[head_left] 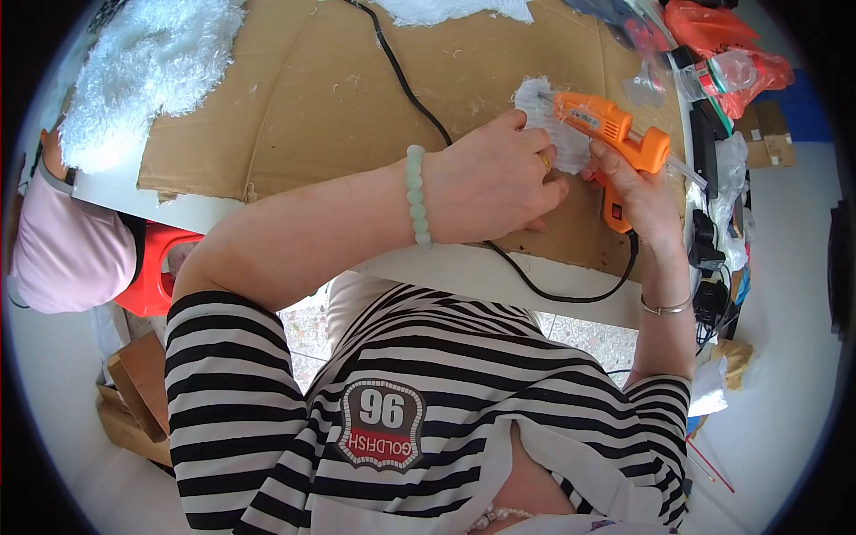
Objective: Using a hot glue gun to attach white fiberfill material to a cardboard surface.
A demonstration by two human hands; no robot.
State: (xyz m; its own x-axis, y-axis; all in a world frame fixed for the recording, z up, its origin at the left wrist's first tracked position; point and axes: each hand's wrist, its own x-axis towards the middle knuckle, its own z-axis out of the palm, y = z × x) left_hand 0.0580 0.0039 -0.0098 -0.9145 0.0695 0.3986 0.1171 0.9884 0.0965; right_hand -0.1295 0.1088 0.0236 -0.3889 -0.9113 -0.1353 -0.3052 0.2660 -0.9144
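Head view: the right hand (pixel 637 192) has its grip clamped on the handle of an orange glue gun (pixel 611 129), whose nozzle points left onto a small white fluffy piece (pixel 546 120). The left hand (pixel 495 183), just left of that grip, has its fingers closed, pinning the fluffy piece down on the brown cardboard sheet (pixel 312 98) that covers the counter (pixel 446 267). A black cord (pixel 406 85) runs from beyond the left hand, under it, and loops back below the right grip. White fluffy fabric (pixel 143 71) lies well to the left.
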